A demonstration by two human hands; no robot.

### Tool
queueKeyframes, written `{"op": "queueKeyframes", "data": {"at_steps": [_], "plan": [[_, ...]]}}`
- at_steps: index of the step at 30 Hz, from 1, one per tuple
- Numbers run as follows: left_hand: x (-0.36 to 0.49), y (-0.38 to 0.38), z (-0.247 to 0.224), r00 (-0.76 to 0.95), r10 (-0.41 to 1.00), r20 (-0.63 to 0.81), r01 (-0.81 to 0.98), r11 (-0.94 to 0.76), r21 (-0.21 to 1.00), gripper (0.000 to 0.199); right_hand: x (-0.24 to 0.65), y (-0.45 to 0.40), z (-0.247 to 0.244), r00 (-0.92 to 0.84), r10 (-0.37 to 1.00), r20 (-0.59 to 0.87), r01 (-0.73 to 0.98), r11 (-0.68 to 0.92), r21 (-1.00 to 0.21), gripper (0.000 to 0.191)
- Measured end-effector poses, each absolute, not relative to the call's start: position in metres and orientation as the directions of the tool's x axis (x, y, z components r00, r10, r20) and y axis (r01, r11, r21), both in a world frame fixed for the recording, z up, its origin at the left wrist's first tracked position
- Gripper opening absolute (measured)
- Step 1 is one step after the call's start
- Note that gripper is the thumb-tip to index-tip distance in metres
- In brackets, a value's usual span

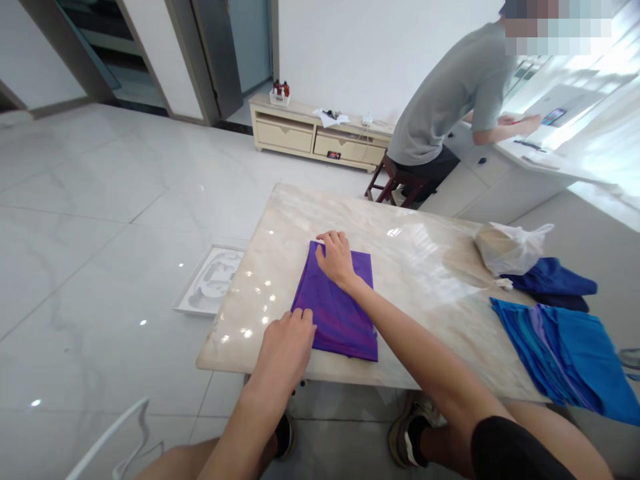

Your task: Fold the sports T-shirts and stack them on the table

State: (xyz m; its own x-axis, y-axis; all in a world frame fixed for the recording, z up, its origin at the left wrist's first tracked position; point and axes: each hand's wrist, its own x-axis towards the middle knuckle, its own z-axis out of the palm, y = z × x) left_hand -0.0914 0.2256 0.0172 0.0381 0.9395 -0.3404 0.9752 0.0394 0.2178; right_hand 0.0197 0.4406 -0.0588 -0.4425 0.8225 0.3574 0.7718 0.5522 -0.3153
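A folded purple cloth (340, 313) lies flat near the front left of the marble-topped table (400, 267). On its upper left corner rests my right hand (336, 257), fingers apart and bent, pressing on the fabric. My left hand (290, 333) is at the lower left edge of the cloth, its fingers curled together over that edge; whether fabric is pinched under them is hidden. At the table's right end lies a fanned stack of blue and teal folded cloths (565, 353).
Behind the blue stack are a white plastic bag (513, 247) and dark blue cloth (555, 280). A white tray (210, 280) sits on the floor to the left. A person in grey (445, 100) sits on a stool at a counter, beyond a low cabinet (285, 133).
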Motion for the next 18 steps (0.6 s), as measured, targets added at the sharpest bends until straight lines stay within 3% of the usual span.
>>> {"op": "queueKeyframes", "data": {"at_steps": [4,12,15,18], "plan": [[-0.084,0.226,0.031,0.085,0.938,-0.337,0.982,-0.022,0.187,0.028,0.104,0.390,-0.035,-0.621,0.730,0.285,0.720,0.675,-0.163,0.028],[-0.071,0.258,0.035,0.020,0.955,-0.295,0.992,0.017,0.124,0.028,0.249,0.343,-0.071,-0.346,0.912,0.222,0.848,0.405,-0.342,0.020],[-0.058,0.271,0.025,0.080,0.957,-0.278,0.993,-0.052,0.108,0.027,0.246,0.339,-0.065,-0.403,0.899,0.172,0.839,0.438,-0.322,0.019],[-0.039,0.283,0.012,0.141,0.957,-0.255,0.988,-0.118,0.104,0.026,0.232,0.335,-0.053,-0.485,0.865,0.129,0.834,0.501,-0.230,0.018]]}}
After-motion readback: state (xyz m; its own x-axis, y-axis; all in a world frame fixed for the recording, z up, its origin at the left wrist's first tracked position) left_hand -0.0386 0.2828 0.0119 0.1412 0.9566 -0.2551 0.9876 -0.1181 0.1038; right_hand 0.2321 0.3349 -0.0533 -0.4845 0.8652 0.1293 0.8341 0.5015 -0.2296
